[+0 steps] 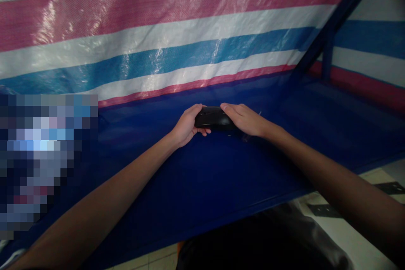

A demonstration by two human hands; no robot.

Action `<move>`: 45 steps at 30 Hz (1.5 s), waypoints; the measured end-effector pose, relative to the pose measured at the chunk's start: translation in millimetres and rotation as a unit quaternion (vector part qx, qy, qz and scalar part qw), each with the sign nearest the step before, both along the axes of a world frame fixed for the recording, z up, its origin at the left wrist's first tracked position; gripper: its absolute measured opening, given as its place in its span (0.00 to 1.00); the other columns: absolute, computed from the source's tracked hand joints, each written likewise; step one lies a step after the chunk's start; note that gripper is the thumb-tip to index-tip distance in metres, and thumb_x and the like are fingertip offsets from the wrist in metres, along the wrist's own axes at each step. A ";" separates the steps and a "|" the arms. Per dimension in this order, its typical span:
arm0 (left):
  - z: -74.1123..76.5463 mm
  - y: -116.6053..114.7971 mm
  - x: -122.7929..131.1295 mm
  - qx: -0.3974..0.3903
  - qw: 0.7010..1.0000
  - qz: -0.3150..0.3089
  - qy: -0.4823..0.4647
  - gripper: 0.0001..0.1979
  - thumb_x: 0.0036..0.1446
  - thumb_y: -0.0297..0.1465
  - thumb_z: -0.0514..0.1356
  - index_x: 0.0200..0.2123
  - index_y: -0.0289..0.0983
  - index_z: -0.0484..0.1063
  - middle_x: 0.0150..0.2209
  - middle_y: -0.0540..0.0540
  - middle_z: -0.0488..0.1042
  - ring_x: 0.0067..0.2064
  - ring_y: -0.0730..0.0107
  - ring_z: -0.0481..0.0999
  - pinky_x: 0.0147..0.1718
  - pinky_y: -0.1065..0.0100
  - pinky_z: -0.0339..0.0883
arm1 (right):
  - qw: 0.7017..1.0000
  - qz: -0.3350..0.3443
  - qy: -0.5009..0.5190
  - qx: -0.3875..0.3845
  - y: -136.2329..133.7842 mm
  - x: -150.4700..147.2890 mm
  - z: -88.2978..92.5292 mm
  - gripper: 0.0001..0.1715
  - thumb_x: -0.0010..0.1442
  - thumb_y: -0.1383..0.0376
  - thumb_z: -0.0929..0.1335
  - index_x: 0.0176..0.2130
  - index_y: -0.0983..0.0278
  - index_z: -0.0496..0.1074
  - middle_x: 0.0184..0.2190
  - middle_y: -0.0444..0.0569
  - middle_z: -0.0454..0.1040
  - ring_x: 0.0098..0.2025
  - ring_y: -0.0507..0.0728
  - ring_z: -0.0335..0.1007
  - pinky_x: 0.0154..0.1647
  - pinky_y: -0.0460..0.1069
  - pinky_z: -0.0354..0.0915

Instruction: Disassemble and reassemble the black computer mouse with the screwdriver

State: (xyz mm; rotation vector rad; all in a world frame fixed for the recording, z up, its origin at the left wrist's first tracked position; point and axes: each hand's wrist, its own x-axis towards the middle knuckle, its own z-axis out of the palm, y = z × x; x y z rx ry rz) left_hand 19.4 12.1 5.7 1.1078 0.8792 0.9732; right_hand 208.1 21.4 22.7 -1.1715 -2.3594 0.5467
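Both my hands hold a black, smooth, rounded object that looks like a computer mouse (pixel 213 117), over the dark blue surface. My left hand (pixel 187 125) grips its left end, thumb along the top and fingertips showing below. At the right end, my right hand (pixel 243 118) has its thumb on the upper edge; its other fingers are hidden behind the hand and mouse. Small, thin bits near the right wrist are too dim to make out.
A dark blue sheet-like surface (pixel 202 185) spreads below my hands. Behind it hangs a red, white and blue striped plastic sheet (pixel 177 21). A dark blue slanted bar (pixel 332 25) stands at the right. Pixelation hides the left side. Black perforated strips (pixel 327 210) lie at lower right.
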 end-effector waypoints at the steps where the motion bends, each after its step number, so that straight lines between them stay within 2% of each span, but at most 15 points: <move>1: 0.0 -0.1 -0.1 0.001 1.000 -0.001 -0.001 0.14 0.62 0.36 0.46 0.43 0.33 0.63 0.23 0.48 0.70 0.18 0.72 0.72 0.13 0.75 0.63 | 1.000 0.000 0.000 0.001 0.1 0.2 -0.1 0.28 0.67 0.55 0.49 0.37 0.64 0.68 0.30 0.50 0.71 0.29 0.55 0.65 0.34 0.50 0.57; 18: 0.5 -1.0 0.6 0.001 1.000 0.000 -0.004 0.13 0.61 0.35 0.48 0.42 0.34 0.63 0.23 0.48 0.71 0.17 0.72 0.72 0.13 0.75 0.63 | 1.000 0.000 0.018 -0.003 0.8 0.3 -1.7 0.27 0.67 0.54 0.49 0.35 0.63 0.68 0.32 0.50 0.72 0.33 0.56 0.67 0.39 0.51 0.59; 29: 1.1 -1.9 0.9 -0.003 1.000 0.004 0.002 0.13 0.62 0.36 0.47 0.42 0.34 0.63 0.23 0.48 0.70 0.17 0.72 0.72 0.13 0.74 0.63 | 1.000 -0.002 0.009 -0.004 -1.1 -0.1 0.1 0.27 0.67 0.54 0.49 0.35 0.63 0.67 0.32 0.50 0.72 0.32 0.56 0.67 0.37 0.51 0.59; 41: 0.4 -0.4 0.7 -0.001 1.000 0.003 -0.003 0.13 0.61 0.36 0.48 0.42 0.34 0.63 0.23 0.48 0.71 0.18 0.71 0.72 0.13 0.74 0.63 | 1.000 0.002 0.021 -0.004 0.5 -0.6 -0.6 0.26 0.66 0.55 0.50 0.35 0.63 0.68 0.33 0.51 0.73 0.35 0.57 0.68 0.40 0.52 0.59; 45: 1.5 -1.5 1.4 -0.005 1.000 0.007 0.002 0.13 0.61 0.36 0.47 0.42 0.34 0.63 0.23 0.48 0.70 0.17 0.72 0.72 0.13 0.74 0.62 | 1.000 0.001 0.024 -0.002 0.8 0.5 -1.0 0.25 0.66 0.55 0.51 0.34 0.63 0.68 0.32 0.50 0.72 0.32 0.56 0.67 0.37 0.51 0.58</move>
